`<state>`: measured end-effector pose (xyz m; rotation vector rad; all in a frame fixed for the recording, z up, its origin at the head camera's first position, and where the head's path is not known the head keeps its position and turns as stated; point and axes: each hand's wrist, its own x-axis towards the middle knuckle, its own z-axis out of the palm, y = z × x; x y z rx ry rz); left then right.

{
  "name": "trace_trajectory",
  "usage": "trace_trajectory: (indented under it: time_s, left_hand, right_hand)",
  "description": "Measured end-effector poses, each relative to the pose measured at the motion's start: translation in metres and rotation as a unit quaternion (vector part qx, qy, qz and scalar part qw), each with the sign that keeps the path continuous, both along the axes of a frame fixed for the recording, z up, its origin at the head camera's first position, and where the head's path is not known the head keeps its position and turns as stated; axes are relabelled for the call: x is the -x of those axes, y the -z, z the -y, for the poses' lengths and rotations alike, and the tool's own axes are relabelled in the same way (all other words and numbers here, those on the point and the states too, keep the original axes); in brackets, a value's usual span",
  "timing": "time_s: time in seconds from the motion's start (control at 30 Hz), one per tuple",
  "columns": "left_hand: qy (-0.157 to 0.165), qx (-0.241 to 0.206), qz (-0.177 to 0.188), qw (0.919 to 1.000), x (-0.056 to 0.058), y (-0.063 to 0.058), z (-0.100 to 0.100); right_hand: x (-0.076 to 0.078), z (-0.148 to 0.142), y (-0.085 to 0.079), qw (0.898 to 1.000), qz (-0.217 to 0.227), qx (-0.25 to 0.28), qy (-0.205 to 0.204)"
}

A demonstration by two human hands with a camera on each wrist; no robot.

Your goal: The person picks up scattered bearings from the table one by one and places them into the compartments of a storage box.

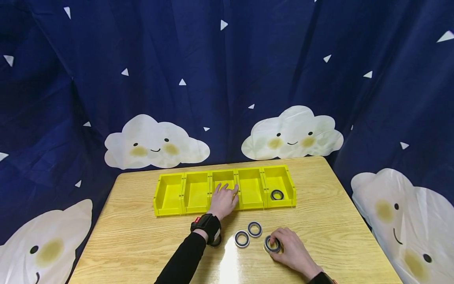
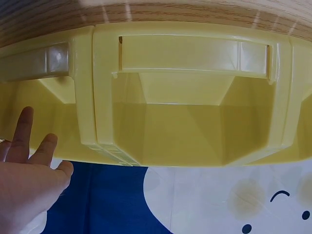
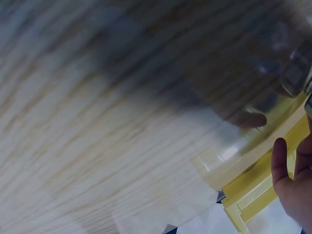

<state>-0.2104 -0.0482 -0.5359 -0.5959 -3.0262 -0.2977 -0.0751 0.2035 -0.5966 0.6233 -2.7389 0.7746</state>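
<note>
My left hand (image 1: 223,202) reaches over the middle compartment of a row of yellow bins (image 1: 196,209), fingers extended and spread. In the left wrist view, the left fingers (image 2: 20,139) are in front of a compartment opening, with nothing seen between them. With thumb and fingers, my right hand (image 1: 292,250) pinches a ball bearing (image 1: 267,245), a dark ring with a silver rim, at the table. To its left lie two more bearings, one nearer (image 1: 242,245) and one farther (image 1: 254,235). Another bearing (image 1: 217,243) is partly hidden beneath the left wrist.
One bearing (image 1: 277,198) lies in the rightmost compartment. The bin row stands toward the back of the wooden table (image 1: 134,236). Behind it hangs a dark blue curtain (image 1: 227,59) with white clouds and triangles.
</note>
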Motion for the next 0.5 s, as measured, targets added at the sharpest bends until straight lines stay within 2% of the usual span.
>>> trace_trajectory:
  time_s: [0.27, 0.5]
  left_hand:
    - [-0.001, -0.004, 0.008, 1.0, 0.0, 0.0, 0.0]
    - [-0.002, -0.002, 0.006, 1.0, -0.001, -0.001, 0.0]
  right_hand:
    - [0.006, 0.004, -0.004, 1.0, -0.02, 0.003, 0.004]
    - [0.014, 0.006, -0.009, 1.0, -0.007, 0.003, 0.02]
